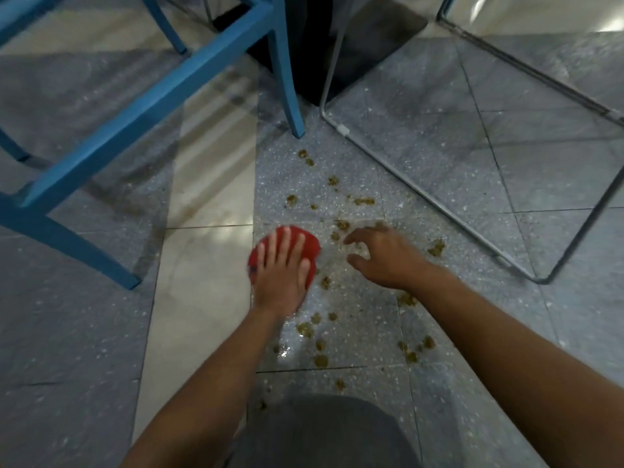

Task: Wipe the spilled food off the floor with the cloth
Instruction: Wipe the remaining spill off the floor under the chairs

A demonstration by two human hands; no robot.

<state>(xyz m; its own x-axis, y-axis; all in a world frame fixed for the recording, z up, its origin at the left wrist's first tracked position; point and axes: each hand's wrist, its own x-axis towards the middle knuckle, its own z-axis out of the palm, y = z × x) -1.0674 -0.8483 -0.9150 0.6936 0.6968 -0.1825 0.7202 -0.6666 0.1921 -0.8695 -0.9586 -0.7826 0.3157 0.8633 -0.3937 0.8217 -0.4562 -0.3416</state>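
Pressing flat with straight, spread fingers, the left hand (280, 268) is lying on top of the red cloth (309, 244), not curling around it. The cloth is sitting bunched on the floor (439, 163), on the speckled grey tiles just beside the pale strip (209, 197) that is running up the floor, and it is showing past the fingertips and on both sides of the hand.

The right hand (385, 258) is reaching out just beside the cloth. Its fingers are loosely bent and spread, and it is holding nothing. Whether its fingertips are touching the floor cannot be told.

The spilled food (305, 329) is lying in small brownish-green clumps scattered over the grey tiles: some beyond the right hand, some around it, and more between the two forearms, towards the person. The tiles under and near the clumps are shining wet.

A blue chair (152, 96) is standing over the floor to the left, with one leg coming down near the farthest clumps. A thin metal chair frame (422, 194) is resting on the floor to the right, its lower rail running just beside the spill. A black base (354, 45) is standing between the two, at the far side. A grey trouser knee (320, 434) is showing at the near side, between the forearms.
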